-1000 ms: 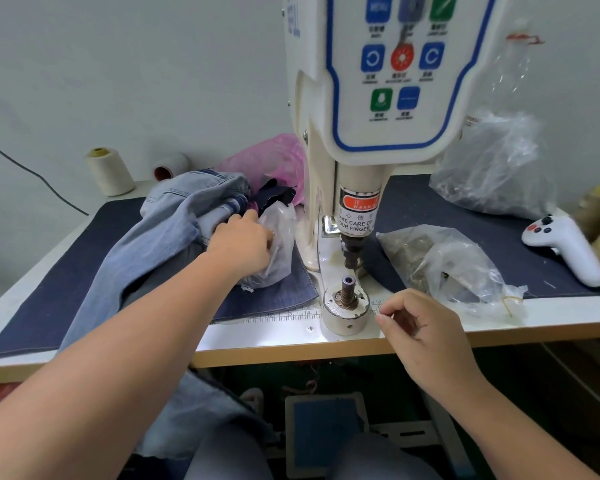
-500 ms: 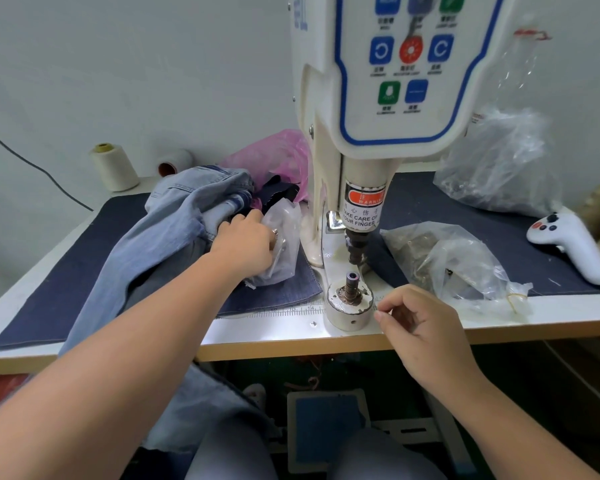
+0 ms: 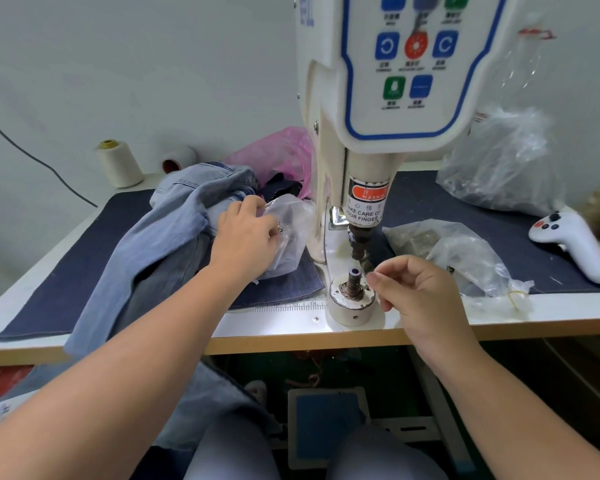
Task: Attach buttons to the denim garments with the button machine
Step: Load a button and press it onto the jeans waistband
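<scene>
Head view, denim garment (image 3: 174,230) draped toward table's near edge

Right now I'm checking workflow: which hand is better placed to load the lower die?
Right. The right hand hovers beside the lower die, fingers pinched; the left hand is busy in a small clear bag.

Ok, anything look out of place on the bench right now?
One oddity: a white game-style controller lies on the dark blue mat at the far right, unrelated to buttoning. The light blue denim garment hangs over the table edge.
</scene>
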Motion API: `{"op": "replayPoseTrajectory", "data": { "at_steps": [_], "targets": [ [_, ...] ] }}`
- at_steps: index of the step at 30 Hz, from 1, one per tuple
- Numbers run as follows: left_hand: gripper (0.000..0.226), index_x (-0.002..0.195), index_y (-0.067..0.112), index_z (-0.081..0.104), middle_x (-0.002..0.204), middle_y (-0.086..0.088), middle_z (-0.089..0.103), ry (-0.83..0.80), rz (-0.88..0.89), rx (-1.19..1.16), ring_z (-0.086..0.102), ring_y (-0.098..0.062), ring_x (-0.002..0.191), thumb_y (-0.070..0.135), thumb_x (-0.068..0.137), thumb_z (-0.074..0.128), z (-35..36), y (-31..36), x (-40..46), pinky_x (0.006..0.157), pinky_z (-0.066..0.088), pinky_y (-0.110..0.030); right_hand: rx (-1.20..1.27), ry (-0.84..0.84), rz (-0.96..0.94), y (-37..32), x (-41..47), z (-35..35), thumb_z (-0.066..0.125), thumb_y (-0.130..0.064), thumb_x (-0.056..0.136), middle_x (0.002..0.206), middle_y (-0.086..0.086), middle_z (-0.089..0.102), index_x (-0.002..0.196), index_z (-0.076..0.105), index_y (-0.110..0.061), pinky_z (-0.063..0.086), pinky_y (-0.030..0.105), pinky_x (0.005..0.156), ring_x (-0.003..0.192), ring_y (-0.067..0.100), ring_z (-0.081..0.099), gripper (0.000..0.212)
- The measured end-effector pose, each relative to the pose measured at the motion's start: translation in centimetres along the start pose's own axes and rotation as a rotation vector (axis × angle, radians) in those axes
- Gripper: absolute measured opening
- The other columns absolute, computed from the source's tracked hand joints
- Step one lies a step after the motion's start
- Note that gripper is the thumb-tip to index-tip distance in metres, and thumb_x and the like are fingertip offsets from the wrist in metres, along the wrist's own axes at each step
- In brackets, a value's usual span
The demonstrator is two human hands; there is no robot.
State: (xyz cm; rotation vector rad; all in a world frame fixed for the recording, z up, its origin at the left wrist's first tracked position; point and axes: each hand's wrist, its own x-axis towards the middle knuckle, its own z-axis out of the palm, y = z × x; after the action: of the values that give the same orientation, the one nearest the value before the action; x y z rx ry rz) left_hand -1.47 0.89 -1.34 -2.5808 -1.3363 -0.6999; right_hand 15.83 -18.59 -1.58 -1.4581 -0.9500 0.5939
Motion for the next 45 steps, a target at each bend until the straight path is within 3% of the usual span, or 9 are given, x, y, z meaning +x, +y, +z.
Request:
{"op": "replayPoseTrajectory", "data": {
  "at_steps": [8,15,22,29,33,36,40,45],
  "targets": [
    [0.029,0.107,0.006,0.073,0.139,-0.009,0.045,-0.019,-0.043,-0.017,0.04,-0.033,0.123,0.029,0.098,0.057,0.0,0.4,-0.1,0.103,0.029,-0.044,0.086,0.012,0.033,-0.6,0.4,0.6,0.078,-0.006,0.08,0.068,-0.002,0.071,0.072,0.07,-0.022,0.049,0.02,0.056,0.056,0.007,0.06,0.02],
    [0.025,0.104,0.006,0.074,0.142,-0.008,0.044,-0.02,-0.056,-0.052,0.036,-0.033,0.127,0.026,0.096,0.06,-0.2,0.4,-0.3,0.105,0.026,-0.043,0.132,-0.019,0.048,-0.9,0.8,1.4,0.078,-0.004,0.081,0.063,-0.006,0.069,0.065,0.071,-0.034,0.044,0.017,0.05,0.052,0.001,0.059,0.035],
    [0.018,0.1,0.004,0.072,0.14,-0.009,0.045,-0.018,-0.141,-0.08,0.037,-0.033,0.127,0.012,0.093,0.058,0.1,0.9,-0.4,0.106,0.026,-0.043,0.175,-0.012,0.079,-0.8,1.2,1.7,0.078,-0.004,0.081,0.063,-0.006,0.068,0.067,0.072,-0.034,0.043,0.02,0.051,0.051,0.004,0.057,0.033],
    [0.017,0.095,0.001,0.073,0.137,-0.012,0.05,0.115,-0.187,-0.184,0.039,-0.034,0.127,0.012,0.093,0.061,-0.6,2.0,-0.6,0.105,0.027,-0.044,0.232,-0.038,0.138,-0.7,1.4,1.5,0.08,-0.004,0.077,0.071,-0.001,0.072,0.07,0.076,-0.028,0.046,0.029,0.059,0.057,0.011,0.058,0.025],
    [0.012,0.094,0.005,0.075,0.13,-0.01,0.055,0.173,-0.221,-0.256,0.043,-0.031,0.125,0.01,0.091,0.064,-1.3,2.4,-1.1,0.106,0.027,-0.043,0.251,-0.045,0.153,-0.6,1.4,1.6,0.079,-0.005,0.076,0.069,-0.001,0.071,0.07,0.076,-0.026,0.045,0.03,0.058,0.056,0.013,0.057,0.022],
    [0.009,0.092,0.007,0.073,0.121,-0.007,0.059,0.238,-0.259,-0.328,0.047,-0.028,0.118,0.009,0.091,0.065,-1.8,3.0,-1.6,0.098,0.027,-0.04,0.29,-0.044,0.154,-0.7,1.4,1.7,0.078,-0.001,0.076,0.066,0.002,0.069,0.067,0.075,-0.024,0.044,0.028,0.054,0.052,0.014,0.053,0.025],
    [0.009,0.093,0.013,0.066,0.097,0.0,0.064,0.272,-0.285,-0.406,0.055,-0.025,0.098,0.01,0.095,0.057,-2.2,3.7,-2.1,0.084,0.023,-0.033,0.35,-0.021,0.154,-0.8,1.5,1.8,0.078,0.0,0.072,0.064,-0.001,0.067,0.065,0.072,-0.027,0.045,0.024,0.049,0.051,0.013,0.053,0.028],
    [0.014,0.086,0.019,0.058,0.072,0.008,0.059,0.233,-0.301,-0.514,0.057,-0.021,0.076,0.011,0.097,0.054,-2.4,4.5,-2.7,0.081,0.023,-0.029,0.424,-0.027,0.169,-0.9,1.4,1.9,0.078,-0.004,0.066,0.068,-0.002,0.067,0.068,0.071,-0.028,0.045,0.022,0.049,0.052,0.012,0.053,0.025]
  ]
}}
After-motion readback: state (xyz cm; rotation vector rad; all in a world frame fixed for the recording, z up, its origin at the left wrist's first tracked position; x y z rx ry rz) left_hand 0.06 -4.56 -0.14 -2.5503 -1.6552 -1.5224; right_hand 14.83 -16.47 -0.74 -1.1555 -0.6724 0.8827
